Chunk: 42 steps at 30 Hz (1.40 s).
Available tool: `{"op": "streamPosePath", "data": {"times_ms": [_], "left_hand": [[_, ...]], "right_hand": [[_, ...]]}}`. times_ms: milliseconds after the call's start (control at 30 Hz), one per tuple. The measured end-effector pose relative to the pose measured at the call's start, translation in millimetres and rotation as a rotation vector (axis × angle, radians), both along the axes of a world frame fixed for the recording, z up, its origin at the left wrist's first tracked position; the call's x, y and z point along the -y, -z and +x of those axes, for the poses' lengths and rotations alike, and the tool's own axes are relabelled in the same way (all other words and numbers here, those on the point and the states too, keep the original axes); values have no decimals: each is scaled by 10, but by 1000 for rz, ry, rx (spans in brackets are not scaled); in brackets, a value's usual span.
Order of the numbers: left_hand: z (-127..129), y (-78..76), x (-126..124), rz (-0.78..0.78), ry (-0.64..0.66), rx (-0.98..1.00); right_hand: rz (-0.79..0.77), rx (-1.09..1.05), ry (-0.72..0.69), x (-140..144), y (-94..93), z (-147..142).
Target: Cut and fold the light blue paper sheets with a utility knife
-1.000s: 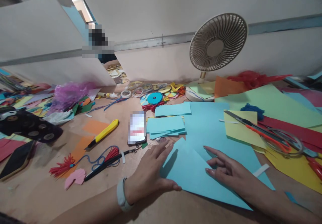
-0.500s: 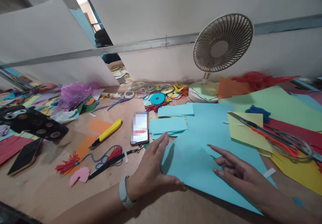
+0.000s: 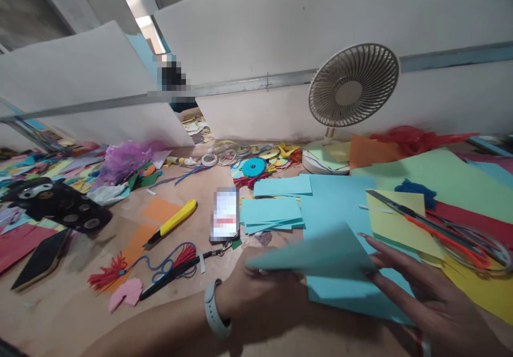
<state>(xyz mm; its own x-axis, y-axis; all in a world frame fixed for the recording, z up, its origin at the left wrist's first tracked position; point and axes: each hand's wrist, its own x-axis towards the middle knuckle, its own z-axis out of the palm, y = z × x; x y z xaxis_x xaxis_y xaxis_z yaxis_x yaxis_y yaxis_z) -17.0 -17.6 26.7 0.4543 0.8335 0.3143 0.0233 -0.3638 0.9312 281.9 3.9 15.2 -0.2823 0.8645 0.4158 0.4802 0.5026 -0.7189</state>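
Observation:
A light-blue sheet of paper (image 3: 316,255) is raised off the table and tilted, its surface slightly blurred. My left hand (image 3: 260,290) is closed on its left end, the fingertips partly hidden beneath the sheet. At the sheet's right corner, my right hand (image 3: 425,287) pinches with thumb and a finger while the index finger stretches along the edge. Under it lies more light-blue paper (image 3: 336,196) flat on the table. Cut light-blue rectangles (image 3: 272,211) are stacked just beyond, beside a phone (image 3: 224,212) with a blurred-out screen.
To the left lie a yellow box cutter (image 3: 172,220), red tassels (image 3: 110,271), a dark phone (image 3: 40,261) and a black tumbler (image 3: 60,204). Scissors with orange handles (image 3: 444,229) rest on yellow paper at right. A fan (image 3: 352,87) stands at the back against white boards.
The light-blue sheet has come up off the table into my hands. My left hand has closed on its left end, and my right hand has moved to its right corner.

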Motion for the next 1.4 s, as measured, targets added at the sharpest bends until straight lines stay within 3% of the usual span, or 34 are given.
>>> {"op": "streamPosePath", "data": {"times_ms": [100,167,200,267,433,567,700,933,1033,1300,1400], "left_hand": [[-55,-36,-105,445,83,-148],[-68,-25,-149,786,69,-297],[-67,-4,-160,901,55,-363],[-61,62,-169,982,53,-460],[-84,229,-187,981,98,-641],[-114,263,-187,956,127,-721],[-136,282,-166,885,160,-760],[-165,383,-152,848,200,-730],[-170,400,-140,832,215,-732],[-152,339,-125,867,183,-715],[-134,311,-123,880,186,-720]], "right_hand": [[272,72,-201,-141,12,123],[412,129,-290,-223,51,169],[472,161,-304,-255,84,178],[558,233,-315,-303,173,172],[600,352,-360,-353,392,130],[612,406,-369,-356,433,105],[617,439,-382,-348,340,74],[723,678,-431,-235,-122,20],[769,731,-431,-146,-231,-15],[714,639,-557,-22,-54,-23],[718,592,-524,-24,-14,-23]]}}
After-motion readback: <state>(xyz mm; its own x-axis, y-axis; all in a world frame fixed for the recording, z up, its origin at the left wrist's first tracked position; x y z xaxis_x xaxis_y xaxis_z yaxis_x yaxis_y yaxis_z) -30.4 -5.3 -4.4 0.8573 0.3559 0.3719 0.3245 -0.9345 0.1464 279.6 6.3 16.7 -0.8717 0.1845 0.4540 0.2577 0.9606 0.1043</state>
